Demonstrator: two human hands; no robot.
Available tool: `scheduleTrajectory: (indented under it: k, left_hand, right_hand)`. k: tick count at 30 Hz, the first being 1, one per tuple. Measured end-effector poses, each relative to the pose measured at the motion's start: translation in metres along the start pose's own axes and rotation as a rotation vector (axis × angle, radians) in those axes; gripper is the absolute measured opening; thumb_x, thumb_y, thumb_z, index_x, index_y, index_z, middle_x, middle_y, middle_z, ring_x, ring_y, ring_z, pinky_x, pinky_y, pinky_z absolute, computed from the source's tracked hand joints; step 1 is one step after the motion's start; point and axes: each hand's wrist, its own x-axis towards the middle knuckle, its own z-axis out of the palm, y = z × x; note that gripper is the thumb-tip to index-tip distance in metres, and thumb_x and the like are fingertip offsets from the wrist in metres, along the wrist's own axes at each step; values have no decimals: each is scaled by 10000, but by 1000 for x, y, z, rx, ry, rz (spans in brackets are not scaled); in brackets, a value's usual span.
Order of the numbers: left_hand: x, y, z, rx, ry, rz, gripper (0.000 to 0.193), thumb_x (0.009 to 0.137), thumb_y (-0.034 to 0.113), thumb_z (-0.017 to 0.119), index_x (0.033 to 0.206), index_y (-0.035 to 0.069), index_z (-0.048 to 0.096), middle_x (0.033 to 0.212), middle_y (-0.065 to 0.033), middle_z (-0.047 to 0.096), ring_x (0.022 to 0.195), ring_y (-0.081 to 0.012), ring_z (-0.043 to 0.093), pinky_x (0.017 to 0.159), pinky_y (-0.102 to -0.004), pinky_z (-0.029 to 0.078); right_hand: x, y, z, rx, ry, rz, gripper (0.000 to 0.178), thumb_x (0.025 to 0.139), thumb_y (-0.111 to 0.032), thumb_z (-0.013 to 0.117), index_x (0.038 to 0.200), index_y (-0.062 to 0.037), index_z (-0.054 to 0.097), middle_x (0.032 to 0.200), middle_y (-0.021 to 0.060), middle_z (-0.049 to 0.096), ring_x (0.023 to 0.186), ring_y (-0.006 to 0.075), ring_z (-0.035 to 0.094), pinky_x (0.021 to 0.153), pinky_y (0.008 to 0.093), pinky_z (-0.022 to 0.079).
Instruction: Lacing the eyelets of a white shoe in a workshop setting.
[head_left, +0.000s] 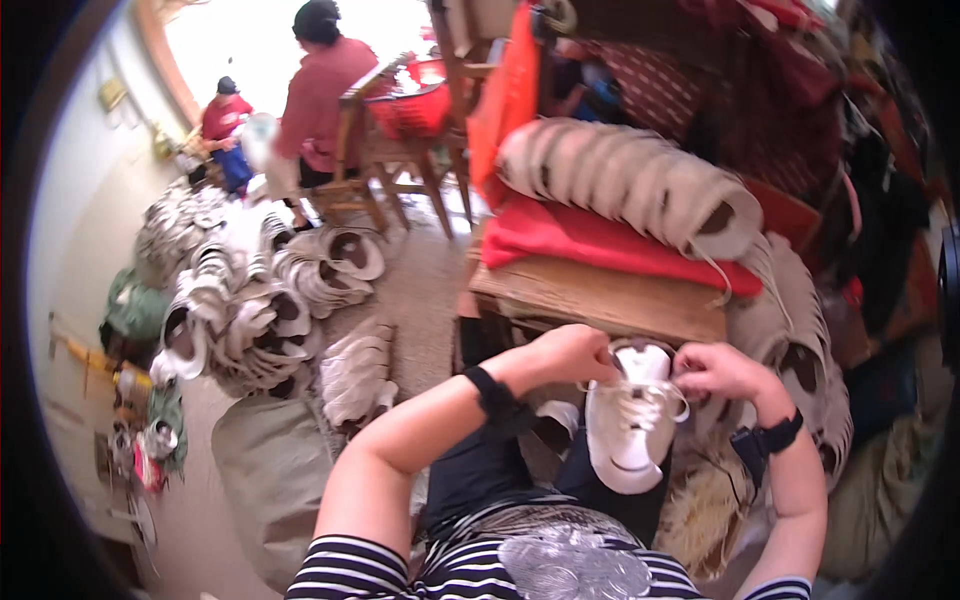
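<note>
A white shoe upper [630, 437] rests on my lap, its toe toward me and its tongue pointing away. White shoelace [640, 410] crosses its front, with a small loop at the right side. On the left of the collar, my left hand [572, 354] is closed, fingertips pinching the lace. My right hand [722, 370] is closed at the right of the collar, its fingers bent at the lace by the loop. The exact grip of both hands is partly hidden by the fingers.
Before me, a wooden bench [600, 295] bears a red cloth [600, 240] and a row of nested shoe uppers [620, 180]. Stacks of uppers [245, 320] cover the floor at left. Another person [325, 90] sits beyond, near a red basket [410, 112].
</note>
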Motion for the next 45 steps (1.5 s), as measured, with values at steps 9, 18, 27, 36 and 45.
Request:
scheduleTrajectory:
  k: [9, 18, 27, 36, 45]
  left_hand:
    - [13, -27, 1, -30, -71, 358, 336, 734, 213, 788, 1023, 90, 671, 919, -83, 526, 828, -217, 564, 722, -324, 480]
    - [21, -18, -7, -5, -58, 304, 300, 752, 298, 764, 896, 40, 715, 797, -113, 669, 728, -217, 625, 676, -349, 498]
    - [33, -10, 19, 118, 37, 183, 251, 697, 249, 648, 739, 7, 699, 643, -162, 640, 592, -240, 630, 594, -389, 499]
    - [14, 17, 18, -198, 461, 375, 175, 863, 186, 664, 846, 19, 712, 783, -86, 596, 777, -205, 606, 693, -329, 485]
    - [-6, -80, 108, -555, 496, -256, 295, 867, 241, 659, 1044, 5, 642, 898, -132, 665, 882, -247, 639, 798, -347, 506]
  right_hand:
    - [1, 1, 5, 191, -108, 122, 150, 883, -173, 678, 929, -31, 661, 829, -28, 640, 769, 63, 563, 689, 241, 470]
    - [6, 32, 38, 743, 307, 155, 78, 772, -133, 664, 722, -96, 616, 654, -23, 583, 525, 85, 492, 488, 234, 374]
    - [4, 19, 48, 710, 399, 168, 97, 777, -158, 686, 752, -69, 657, 675, -13, 578, 560, 107, 495, 526, 256, 399]
    - [32, -13, 55, 124, 849, -393, 135, 825, -129, 700, 794, -7, 652, 824, 105, 598, 808, 202, 598, 722, 309, 477]
    - [32, 44, 100, 652, 763, 6, 294, 955, -301, 606, 1109, -71, 508, 1012, 16, 536, 880, 77, 498, 780, 247, 439]
